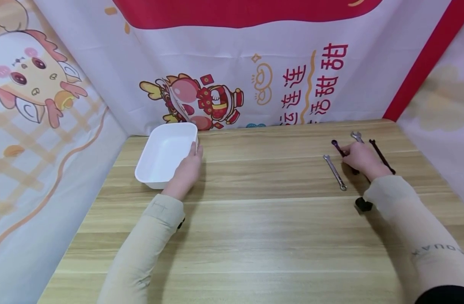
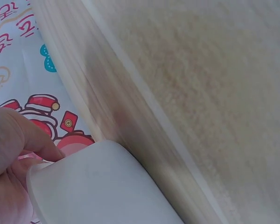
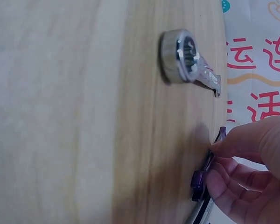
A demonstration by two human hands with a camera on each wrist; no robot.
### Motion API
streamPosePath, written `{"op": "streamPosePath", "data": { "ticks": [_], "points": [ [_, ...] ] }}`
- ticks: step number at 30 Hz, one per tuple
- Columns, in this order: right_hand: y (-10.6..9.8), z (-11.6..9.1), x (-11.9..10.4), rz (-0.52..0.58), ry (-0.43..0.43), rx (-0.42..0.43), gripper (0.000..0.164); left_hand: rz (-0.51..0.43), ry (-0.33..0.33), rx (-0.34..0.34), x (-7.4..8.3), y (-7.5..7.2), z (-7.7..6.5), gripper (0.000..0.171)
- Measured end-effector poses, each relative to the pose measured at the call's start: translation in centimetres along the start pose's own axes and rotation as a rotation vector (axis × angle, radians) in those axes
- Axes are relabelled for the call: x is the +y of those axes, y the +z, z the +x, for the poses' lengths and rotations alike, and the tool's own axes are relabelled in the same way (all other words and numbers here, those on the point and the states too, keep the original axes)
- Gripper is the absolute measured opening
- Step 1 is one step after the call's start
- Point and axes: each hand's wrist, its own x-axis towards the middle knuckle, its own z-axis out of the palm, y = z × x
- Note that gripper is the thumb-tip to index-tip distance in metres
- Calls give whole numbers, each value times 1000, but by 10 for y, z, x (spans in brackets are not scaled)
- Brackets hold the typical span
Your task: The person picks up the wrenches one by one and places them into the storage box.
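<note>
My left hand (image 1: 187, 171) holds the right wall of a white plastic box (image 1: 165, 152), its thumb and fingers on either side of the rim in the left wrist view. The inside of the box that shows is bare. Far to the right, my right hand (image 1: 362, 159) pinches a dark purple wrench (image 3: 199, 184) between thumb and fingers, close over the tabletop. Part of that wrench is hidden behind the fingers. A silver combination wrench (image 1: 334, 172) lies just left of this hand. Beyond the knuckles shows the open end of another silver wrench (image 1: 356, 136), and a black wrench (image 1: 382, 157) lies to the right.
Everything stands on a wood-grain table (image 1: 255, 236). A white printed cloth (image 1: 224, 55) hangs along the back edge, with more cloth at both sides. The box is near the table's back left corner. A small black block (image 1: 363, 205) shows by the right cuff.
</note>
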Motion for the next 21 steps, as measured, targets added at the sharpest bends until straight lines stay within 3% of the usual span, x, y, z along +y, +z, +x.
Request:
{"op": "streamPosePath", "data": {
  "ticks": [21],
  "points": [
    [-6,3,0,-24,5,-6,51,-7,22,4,15,3,1,66]
  ]
}}
